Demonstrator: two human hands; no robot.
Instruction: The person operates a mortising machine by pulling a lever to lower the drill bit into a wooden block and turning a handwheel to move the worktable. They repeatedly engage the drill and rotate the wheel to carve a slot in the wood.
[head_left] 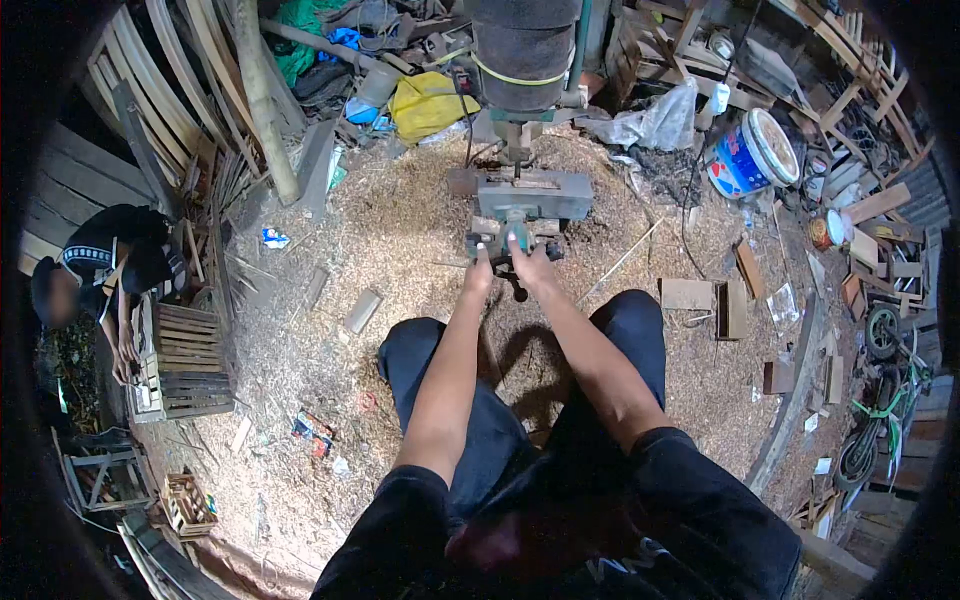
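In front of my knees stands a machine with an upright bit [517,168] over a grey metal vise-like table [560,195]. Below that table is a greenish round housing [515,222] with dark handles [519,293] around it; one knobbed end points toward me. My left hand [480,270] is closed at the left side of the handles, thumb up. On the right side, my right hand [533,265] is closed too, its thumb against the round housing. The fingers of both hands are mostly hidden under the thumbs. A strip of wood [530,183] appears to lie in the table under the bit.
Wood shavings cover the ground [400,230]. Loose wood blocks [363,311] and boxes [732,309] lie about. A paint bucket [752,155] and yellow sack [430,105] stand behind. Another person [115,260] is at a slatted crate [185,360] on the left. A small motorbike [880,400] is right.
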